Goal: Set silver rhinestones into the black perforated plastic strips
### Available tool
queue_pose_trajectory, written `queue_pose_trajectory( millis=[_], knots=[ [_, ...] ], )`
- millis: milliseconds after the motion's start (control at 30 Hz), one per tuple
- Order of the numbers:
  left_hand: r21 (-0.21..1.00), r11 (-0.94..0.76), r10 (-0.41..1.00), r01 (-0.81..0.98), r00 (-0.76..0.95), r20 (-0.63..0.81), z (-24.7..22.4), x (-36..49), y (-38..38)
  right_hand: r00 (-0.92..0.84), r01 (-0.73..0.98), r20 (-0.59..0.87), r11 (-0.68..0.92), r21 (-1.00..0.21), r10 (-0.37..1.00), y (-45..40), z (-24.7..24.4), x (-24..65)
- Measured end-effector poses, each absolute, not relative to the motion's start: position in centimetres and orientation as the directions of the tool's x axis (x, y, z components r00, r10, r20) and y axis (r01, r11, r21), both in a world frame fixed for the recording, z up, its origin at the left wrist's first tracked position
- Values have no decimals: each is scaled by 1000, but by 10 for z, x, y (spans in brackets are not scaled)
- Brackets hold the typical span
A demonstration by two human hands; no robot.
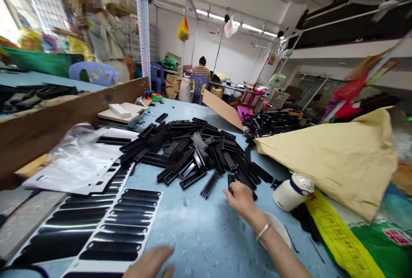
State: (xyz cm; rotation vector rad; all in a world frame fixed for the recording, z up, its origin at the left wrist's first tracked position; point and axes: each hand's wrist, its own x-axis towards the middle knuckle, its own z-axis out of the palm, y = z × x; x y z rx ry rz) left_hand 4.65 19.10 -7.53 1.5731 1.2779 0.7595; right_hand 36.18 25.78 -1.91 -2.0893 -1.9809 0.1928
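Observed the right hand (240, 196) with thumb and fingers apparently pinched on a narrow black plastic piece (231, 179), near end partly covered by the digits. Recorded its long axis as roughly near to far, foreshortened; cannot confirm whether touching the neighbouring parts. Located at the near right edge of the heap of black plastic bars (185, 140), with the bulk of the heap to the far left of the grip. Noted one loose fork-ended bar (210, 185) just left of the right hand, long axis slanting from far right to near left, prongs toward the near left. Judged nearer to the right hand than to the left hand (151, 263). Found the latter blurred at the near edge, digits apart, nothing visible between them, well apart from the heap but beside the white sheet of black strips (120, 222). Recorded those strips as lying roughly left to right. Noted, farther out, a round white dish (283, 231) partly hidden by the right forearm, a white flask (286, 196) to its far right, and brown paper (331, 153) beyond.
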Motion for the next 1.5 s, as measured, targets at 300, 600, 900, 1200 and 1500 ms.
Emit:
queue_pose_trajectory(
  millis=[300, 600, 900, 1200, 1500],
  knots=[
    [419, -467, 876, 779, 473, 97, -57, 195, 324, 296, 890, -59, -298, -344, 953, 289, -38, 356],
    [392, -576, 786, 718, 618, 24, -65, 149, 260, 287, 650, -165, -319, -690, 944, 239, -71, 345],
    [679, -631, 604, 375, 787, 127, -69, 100, 216, 25, 244, -211, -211, -947, 977, 196, -51, 368],
    [768, -562, 621, 306, 770, 147, -48, 91, 192, -111, 394, -193, -136, -909, 975, 225, -56, 331],
    [456, -618, 760, 641, 635, 137, -58, 114, 262, -215, 707, -111, 77, -703, 970, 241, -51, 322]
  ],
)
